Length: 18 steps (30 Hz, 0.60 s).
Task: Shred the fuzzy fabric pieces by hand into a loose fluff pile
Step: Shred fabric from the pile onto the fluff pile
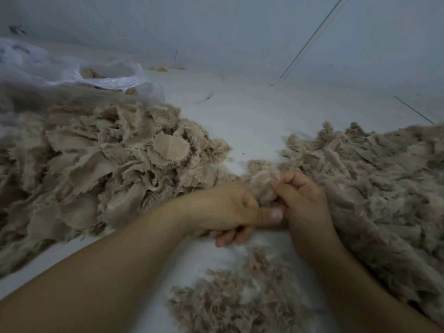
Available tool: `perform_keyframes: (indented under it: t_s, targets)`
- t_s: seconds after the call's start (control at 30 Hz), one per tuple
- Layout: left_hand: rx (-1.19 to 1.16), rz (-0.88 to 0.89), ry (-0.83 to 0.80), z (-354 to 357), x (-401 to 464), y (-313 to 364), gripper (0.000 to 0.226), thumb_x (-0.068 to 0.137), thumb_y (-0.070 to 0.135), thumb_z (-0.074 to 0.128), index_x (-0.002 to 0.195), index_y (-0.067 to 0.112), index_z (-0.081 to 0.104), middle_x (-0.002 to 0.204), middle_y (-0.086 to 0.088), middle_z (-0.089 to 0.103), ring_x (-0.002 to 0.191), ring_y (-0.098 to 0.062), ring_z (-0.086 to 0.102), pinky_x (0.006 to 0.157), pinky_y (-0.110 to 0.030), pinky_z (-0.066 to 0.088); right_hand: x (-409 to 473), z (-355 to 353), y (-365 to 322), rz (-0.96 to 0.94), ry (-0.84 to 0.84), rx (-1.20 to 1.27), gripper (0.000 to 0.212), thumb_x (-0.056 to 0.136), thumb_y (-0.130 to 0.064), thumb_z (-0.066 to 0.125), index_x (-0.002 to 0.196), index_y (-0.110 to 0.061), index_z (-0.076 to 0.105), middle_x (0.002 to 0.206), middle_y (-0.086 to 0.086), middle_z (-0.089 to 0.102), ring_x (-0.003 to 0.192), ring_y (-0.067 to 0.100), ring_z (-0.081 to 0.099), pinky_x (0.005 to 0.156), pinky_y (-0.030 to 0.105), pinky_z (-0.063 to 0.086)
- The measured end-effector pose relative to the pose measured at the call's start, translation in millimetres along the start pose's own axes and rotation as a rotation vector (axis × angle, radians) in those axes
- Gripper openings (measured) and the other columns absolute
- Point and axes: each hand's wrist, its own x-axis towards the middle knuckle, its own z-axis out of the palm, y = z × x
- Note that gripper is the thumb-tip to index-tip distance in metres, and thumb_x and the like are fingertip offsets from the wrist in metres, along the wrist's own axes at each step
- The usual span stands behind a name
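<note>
Hands are meeting over the middle of the pale floor (252, 111). The left hand (225, 210) is gripping a taupe fuzzy fabric piece (263, 186) with curled fingers and its thumb lying along the lower edge, while the right hand (302, 200) is pinching the same piece from the other side, apparently between thumb and forefinger. Uncut fabric pieces (96, 164) are lying heaped toward the left edge, beside a clear plastic bag (72, 68). A larger fuzzy heap (374, 179) is spreading along the right edge, and a loose fluff pile (242, 296) is sitting near the bottom edge, under the wrists.
</note>
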Motion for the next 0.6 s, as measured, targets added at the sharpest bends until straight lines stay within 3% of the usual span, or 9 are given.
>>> perform_keyframes:
  t_s: [0.07,0.2,0.27,0.33,0.4,0.47,0.5,0.53,0.6]
  targets:
    - [-0.173,-0.047,0.289,9.0,9.0,-3.2,0.055,0.086,0.05,0.067,0.069,-0.001,0.056,0.047,-0.016,0.053,0.027,-0.017,0.035,0.035,-0.02,0.022,-0.4,-0.5,-1.8,0.016,-0.024,0.044,0.036,0.091,0.005,0.055,0.064,-0.017,0.059,0.061,0.008,0.06,0.06,0.02,0.058,0.058,0.03,0.051]
    - [-0.337,0.02,0.383,13.4,13.2,-2.7,0.038,0.092,0.028,0.066,0.1,-0.004,0.046,0.048,-0.011,0.053,0.027,-0.019,0.034,0.033,-0.017,0.02,-2.4,-0.1,-4.2,0.011,-0.05,0.047,0.043,0.092,0.002,0.054,0.056,-0.022,0.059,0.06,0.011,0.056,0.065,0.027,0.052,0.064,0.039,0.047]
    - [-0.306,0.068,0.416,10.7,13.5,-4.3,0.024,0.097,0.019,0.06,0.089,-0.002,0.051,0.045,-0.009,0.051,0.026,-0.017,0.032,0.033,-0.015,0.022,-2.1,1.0,-3.5,0.006,-0.024,0.042,0.041,0.092,0.0,0.055,0.057,-0.021,0.058,0.059,0.011,0.055,0.062,0.027,0.048,0.06,0.036,0.043]
    - [-0.389,0.17,0.554,5.9,16.5,-5.5,0.021,0.099,0.014,0.055,0.083,0.001,0.055,0.047,-0.009,0.054,0.026,-0.017,0.037,0.032,-0.014,0.024,-0.7,2.6,-2.4,0.0,-0.008,0.052,0.035,0.095,-0.002,0.053,0.065,-0.018,0.063,0.068,0.013,0.064,0.066,0.028,0.056,0.061,0.034,0.047]
    - [-0.693,0.323,0.777,-2.9,18.0,-1.5,0.013,0.1,0.012,0.052,0.096,0.001,0.056,0.067,-0.014,0.066,0.037,-0.02,0.054,0.033,-0.019,0.035,2.0,4.2,-0.4,0.005,-0.011,0.038,0.028,0.099,-0.008,0.049,0.081,-0.011,0.07,0.085,0.01,0.075,0.077,0.024,0.07,0.067,0.027,0.056]
    - [-0.849,0.427,0.895,-8.9,20.5,-2.6,0.031,0.099,0.012,0.055,0.128,0.01,0.045,0.105,-0.011,0.069,0.063,-0.025,0.068,0.043,-0.028,0.05,3.4,6.0,1.1,0.025,0.004,-0.018,0.027,0.102,-0.012,0.046,0.093,-0.007,0.071,0.093,0.01,0.077,0.087,0.022,0.074,0.073,0.024,0.058]
    - [-0.772,0.398,0.935,-9.1,22.2,-7.1,0.042,0.097,0.009,0.057,0.134,0.016,0.039,0.114,-0.009,0.066,0.07,-0.026,0.067,0.048,-0.032,0.052,3.7,6.5,2.1,0.03,0.02,-0.038,0.027,0.102,-0.013,0.047,0.094,-0.007,0.071,0.093,0.009,0.077,0.089,0.022,0.074,0.074,0.023,0.058]
    - [-0.53,0.31,0.986,-8.1,23.5,-12.5,0.043,0.095,0.007,0.059,0.133,0.017,0.041,0.116,-0.006,0.064,0.074,-0.026,0.065,0.054,-0.034,0.053,3.3,6.5,3.0,0.031,0.036,-0.053,0.026,0.102,-0.013,0.047,0.094,-0.009,0.072,0.092,0.007,0.077,0.09,0.02,0.074,0.076,0.023,0.058]
    - [0.222,0.096,0.964,-4.5,24.8,-22.0,0.032,0.09,0.004,0.061,0.121,0.012,0.055,0.116,-0.007,0.062,0.088,-0.025,0.06,0.074,-0.031,0.048,1.9,6.5,3.1,0.021,0.071,-0.077,0.026,0.102,-0.012,0.048,0.092,-0.012,0.071,0.092,0.004,0.077,0.091,0.018,0.073,0.078,0.024,0.058]
